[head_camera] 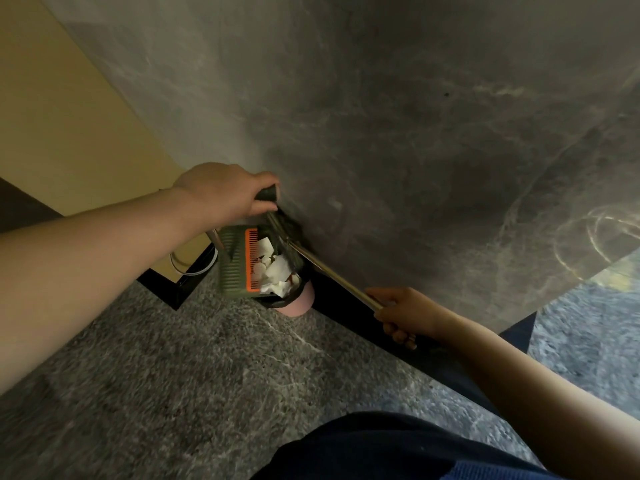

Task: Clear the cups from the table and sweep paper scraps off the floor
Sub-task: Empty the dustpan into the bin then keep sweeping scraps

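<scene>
Near the middle of the frame, the left hand (221, 192) has its fingers curled tight round the dark grip of a green dustpan (239, 261), which is tipped over a pink bin (298, 303) lined with a black bag. White paper scraps (275, 271) lie heaped at the pan's mouth and in the bin, beside an orange comb strip (252, 259) on the pan's edge. At lower right, the right hand (403, 315) wraps its fingers round a thin metal broom handle (332, 273), which slants up-left toward the pan. The bin stands against a grey marbled wall (415, 116) on a speckled grey floor (156, 358). A beige panel (69, 116) fills the upper left. No writing or brand can be read anywhere.
</scene>
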A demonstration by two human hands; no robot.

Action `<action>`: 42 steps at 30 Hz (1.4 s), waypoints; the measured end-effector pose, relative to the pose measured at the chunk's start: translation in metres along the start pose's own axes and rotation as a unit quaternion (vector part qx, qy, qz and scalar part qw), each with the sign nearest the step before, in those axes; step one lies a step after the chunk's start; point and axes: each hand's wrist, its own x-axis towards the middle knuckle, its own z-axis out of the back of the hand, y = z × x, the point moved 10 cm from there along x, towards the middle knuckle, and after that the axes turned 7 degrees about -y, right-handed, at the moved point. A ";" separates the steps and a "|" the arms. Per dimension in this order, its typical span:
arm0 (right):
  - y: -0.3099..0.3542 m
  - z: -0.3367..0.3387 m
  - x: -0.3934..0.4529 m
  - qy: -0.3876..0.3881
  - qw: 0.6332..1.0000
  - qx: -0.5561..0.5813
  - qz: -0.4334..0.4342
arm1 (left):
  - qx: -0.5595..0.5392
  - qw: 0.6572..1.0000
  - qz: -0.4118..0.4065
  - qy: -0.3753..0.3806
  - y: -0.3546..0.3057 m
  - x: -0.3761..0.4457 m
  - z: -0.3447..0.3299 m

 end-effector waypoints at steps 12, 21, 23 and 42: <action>-0.003 0.003 0.000 -0.004 1.000 0.007 -0.007 | 0.051 0.998 -0.037 0.021 -0.005 -0.003 -0.002; -0.001 0.006 -0.001 -0.002 1.000 0.010 -0.008 | 0.083 0.996 -0.036 0.020 0.000 0.005 0.001; 0.000 0.007 -0.001 -0.001 1.000 0.009 -0.005 | 0.084 0.996 -0.032 0.013 0.004 0.006 0.002; -0.004 0.013 0.003 0.005 1.000 -0.001 0.001 | 0.094 0.992 -0.072 0.032 -0.012 0.028 -0.002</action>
